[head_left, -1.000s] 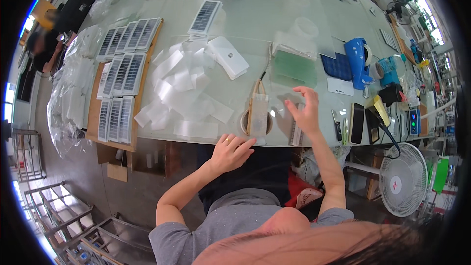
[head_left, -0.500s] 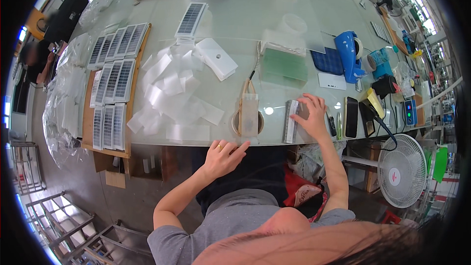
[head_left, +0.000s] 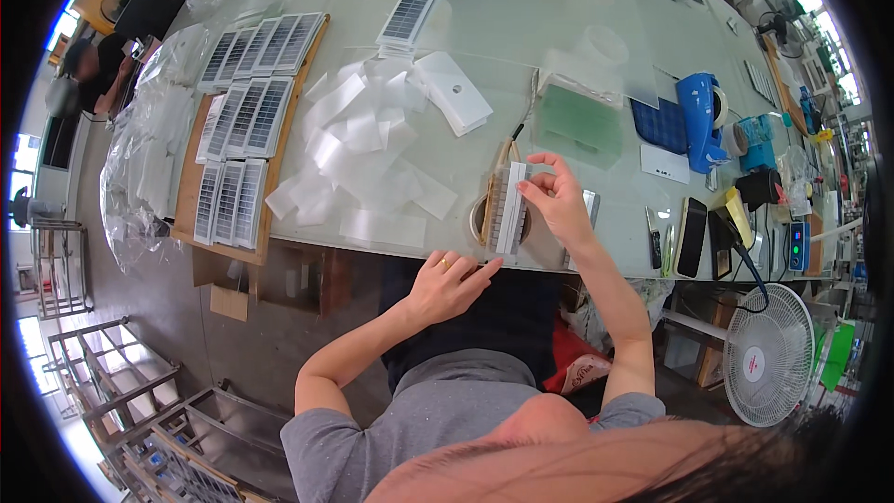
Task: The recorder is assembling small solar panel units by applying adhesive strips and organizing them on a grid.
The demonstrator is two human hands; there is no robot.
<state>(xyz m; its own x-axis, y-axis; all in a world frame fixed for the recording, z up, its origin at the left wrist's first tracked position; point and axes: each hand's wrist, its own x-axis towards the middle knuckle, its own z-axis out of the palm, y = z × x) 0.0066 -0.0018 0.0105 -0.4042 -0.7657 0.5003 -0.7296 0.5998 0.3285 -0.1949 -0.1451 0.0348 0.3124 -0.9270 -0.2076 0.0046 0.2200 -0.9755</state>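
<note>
Strip (head_left: 509,212) farther L (R hand (head_left: 561,207))

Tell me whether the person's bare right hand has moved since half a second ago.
Yes. Judged against the flat black phone-like slab, the bare right hand has moved left, farther away from it.

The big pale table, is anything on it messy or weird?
Yes, a bit: the shiny white film-like strips lie in a jumbled heap, pointing every way, while the dark-striped rectangular panels nearby sit in neat rows. I see nothing spilled or broken.
</note>
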